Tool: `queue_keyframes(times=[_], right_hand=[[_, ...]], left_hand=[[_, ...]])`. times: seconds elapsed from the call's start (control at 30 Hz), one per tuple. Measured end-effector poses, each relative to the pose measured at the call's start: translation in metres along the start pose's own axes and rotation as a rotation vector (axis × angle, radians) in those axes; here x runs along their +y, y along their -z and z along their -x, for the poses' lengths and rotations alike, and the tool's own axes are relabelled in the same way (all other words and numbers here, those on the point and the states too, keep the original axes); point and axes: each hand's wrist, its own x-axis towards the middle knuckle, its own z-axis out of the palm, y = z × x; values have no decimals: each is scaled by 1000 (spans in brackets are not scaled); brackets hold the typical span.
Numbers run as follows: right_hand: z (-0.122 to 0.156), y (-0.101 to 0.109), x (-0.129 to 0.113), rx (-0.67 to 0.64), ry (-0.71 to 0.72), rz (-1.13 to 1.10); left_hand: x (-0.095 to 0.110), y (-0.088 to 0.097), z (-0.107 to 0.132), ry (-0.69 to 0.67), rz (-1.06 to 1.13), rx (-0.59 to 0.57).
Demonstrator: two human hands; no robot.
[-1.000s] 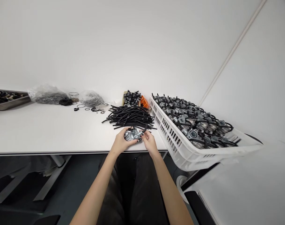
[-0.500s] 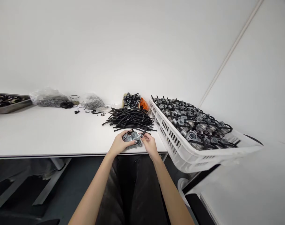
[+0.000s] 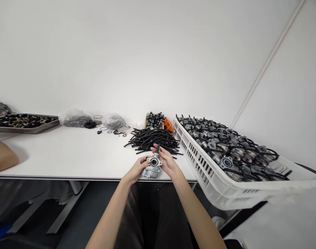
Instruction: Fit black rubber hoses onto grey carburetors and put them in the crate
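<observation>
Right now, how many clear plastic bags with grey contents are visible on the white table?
2: one clear plastic bag beside the shallow metal tray, another bag farther right. Others may be hidden.

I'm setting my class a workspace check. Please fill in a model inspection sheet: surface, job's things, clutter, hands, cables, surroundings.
Surface: white table, parts mostly along the wall side.
Job's things: metal part in hand, black tube sticking up from it; tubes piled behind; crate of similar parts at right.
Clutter: two bags, loose rings, tray of small parts, orange bin.
Hands: left hand holds the metal part; right hand is at the black tube, grip unclear.
Cables: dark line beside the crate, possibly a cable.
Surroundings: pale wall behind; apparently another person's arm at the left edge.
</observation>
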Motion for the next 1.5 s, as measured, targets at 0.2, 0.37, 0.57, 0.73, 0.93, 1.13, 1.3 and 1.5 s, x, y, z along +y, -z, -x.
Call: queue_keyframes(times=[0.2, 0.37, 0.57, 0.73, 0.93, 1.13, 1.3, 1.5], right_hand=[[-8, 3, -3, 86, 67, 42], [-7, 5, -11, 196, 169, 202], [8, 0, -26, 305, 318, 460], [12, 1, -32, 209, 334, 510], [15, 14, -31, -19, 215, 431], [18, 16, -31, -6, 223, 399], [18, 13, -30, 39, 255, 394], [20, 13, -31, 26, 259, 399]], left_hand=[[-2, 2, -1, 8, 82, -25], [-3, 1, -3, -49, 75, -6], [-6, 2, -6, -72, 4, -17], [-7, 3, -5, -74, -11, -34], [-4, 2, -2, -55, -8, -75], [0, 0, -1, -67, 18, -107], [-2, 1, -2, -62, 22, -118], [-3, 1, -2, -27, 18, -91]])
